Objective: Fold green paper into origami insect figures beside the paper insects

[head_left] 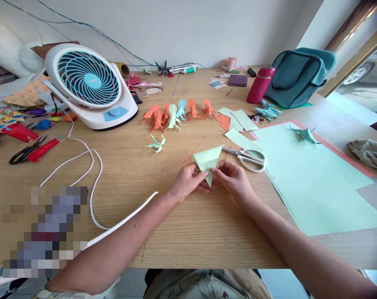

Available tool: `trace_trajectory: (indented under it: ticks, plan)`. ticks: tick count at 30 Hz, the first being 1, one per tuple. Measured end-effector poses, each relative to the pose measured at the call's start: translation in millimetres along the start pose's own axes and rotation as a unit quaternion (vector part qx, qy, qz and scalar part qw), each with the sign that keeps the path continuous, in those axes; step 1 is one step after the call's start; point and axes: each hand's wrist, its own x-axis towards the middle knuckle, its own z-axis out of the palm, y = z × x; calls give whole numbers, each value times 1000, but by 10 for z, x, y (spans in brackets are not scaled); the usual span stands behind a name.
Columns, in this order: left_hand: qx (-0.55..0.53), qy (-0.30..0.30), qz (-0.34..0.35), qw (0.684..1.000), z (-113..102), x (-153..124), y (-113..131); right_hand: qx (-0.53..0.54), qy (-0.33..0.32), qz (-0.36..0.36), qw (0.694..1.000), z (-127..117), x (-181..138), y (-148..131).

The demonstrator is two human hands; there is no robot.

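A folded piece of light green paper (209, 157), roughly triangular with its point toward me, is held just above the table. My left hand (188, 179) pinches its left side, thumb on top. On the other side, my right hand (230, 178) grips the lower right edge between thumb and fingers. Some fingertips are hidden behind the paper. Scissors with white handles (250, 159) lie just beyond my right hand. Several folded paper figures in orange (157, 120), green (173, 116) and blue (181, 110) stand in a row farther back, with another green paper figure (156, 143) nearer.
Large light green sheets (316, 187) cover the table's right side, a green paper figure (306, 134) on them. Cut paper pieces (242, 119) lie behind the scissors. A white fan (91, 83), red-handled cutter (45, 149) and white cable (96, 182) are at left; a pink bottle (261, 85) and teal bag (297, 79) stand back right.
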Motion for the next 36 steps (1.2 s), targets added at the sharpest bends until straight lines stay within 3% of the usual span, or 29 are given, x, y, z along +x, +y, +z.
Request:
trace_trajectory:
  ticks: [26, 31, 33, 36]
  plan:
    - [19, 11, 5, 1000, -27, 41, -38, -6, -15, -6, 1000, -4, 13, 96]
    - [43, 25, 58, 997, -61, 57, -67, -11, 0, -20, 1000, -5, -6, 21]
    - [62, 55, 90, 992, -85, 66, -63, -48, 13, -18, 999, -14, -18, -13]
    - [88, 107, 136, 981, -120, 77, -41, -116, -23, 9, 993, -25, -39, -47]
